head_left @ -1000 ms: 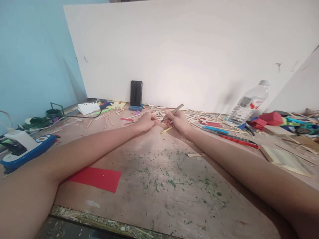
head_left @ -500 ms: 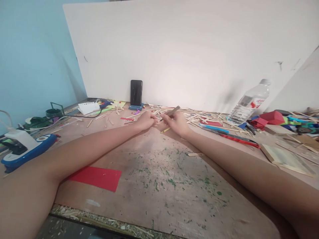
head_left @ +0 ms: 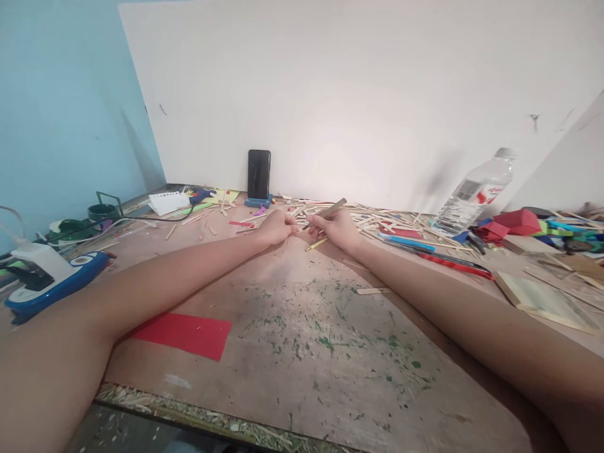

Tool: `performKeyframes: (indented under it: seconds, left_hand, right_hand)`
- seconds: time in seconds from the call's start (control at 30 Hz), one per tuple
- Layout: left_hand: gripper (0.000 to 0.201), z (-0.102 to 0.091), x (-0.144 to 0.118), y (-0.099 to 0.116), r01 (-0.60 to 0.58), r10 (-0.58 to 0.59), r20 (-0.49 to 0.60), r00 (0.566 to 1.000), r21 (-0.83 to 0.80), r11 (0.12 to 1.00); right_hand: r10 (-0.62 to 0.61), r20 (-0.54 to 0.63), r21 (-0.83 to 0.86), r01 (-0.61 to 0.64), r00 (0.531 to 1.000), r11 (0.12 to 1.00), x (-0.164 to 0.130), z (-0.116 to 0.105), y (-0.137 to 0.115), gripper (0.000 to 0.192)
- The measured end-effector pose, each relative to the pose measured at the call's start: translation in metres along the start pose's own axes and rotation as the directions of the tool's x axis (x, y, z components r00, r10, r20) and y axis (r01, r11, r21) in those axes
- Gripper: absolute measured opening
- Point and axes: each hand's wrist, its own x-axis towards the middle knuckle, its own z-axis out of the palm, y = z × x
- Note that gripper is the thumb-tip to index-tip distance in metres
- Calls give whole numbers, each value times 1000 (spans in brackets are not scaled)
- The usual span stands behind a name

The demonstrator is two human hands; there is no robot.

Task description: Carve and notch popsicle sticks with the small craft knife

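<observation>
Both arms reach to the far middle of the worktable. My right hand is closed around a flat, straight grey-brown strip, which slants up and to the right past the knuckles. My left hand has its fingertips pinched together just left of the strip's lower end. Whatever they hold, if anything, is too small to make out. Under the right fingers is a yellow pencil-like stick. Thin wooden sticks lie heaped behind and around the hands.
A black phone stands on a blue holder. To the right are a tilted plastic bottle, a blue pen, a red-handled tool and a wooden board. At left lie red paper and a blue power strip.
The strip in my right hand has shifted slightly up and right, showing more of its length. My left hand has hardly moved.
</observation>
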Motion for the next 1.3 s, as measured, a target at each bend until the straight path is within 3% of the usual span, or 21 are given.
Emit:
performKeyframes:
  seconds: [0.2,0.8,1.3]
  left_hand:
    - [33,2,1,0,-7,7,5,1000,0,1000]
    - [34,3,3,-5,-28,28,11,1000,16,999]
    - [32,1,-1,1,-63,63,27,998,-1,998]
  right_hand:
    - [51,5,57,-51,999,997,4,-1,4,36]
    - [18,2,63,-18,1000,998,2,1,-1,36]
    - [83,-43,122,-77,996,990,3,0,0,34]
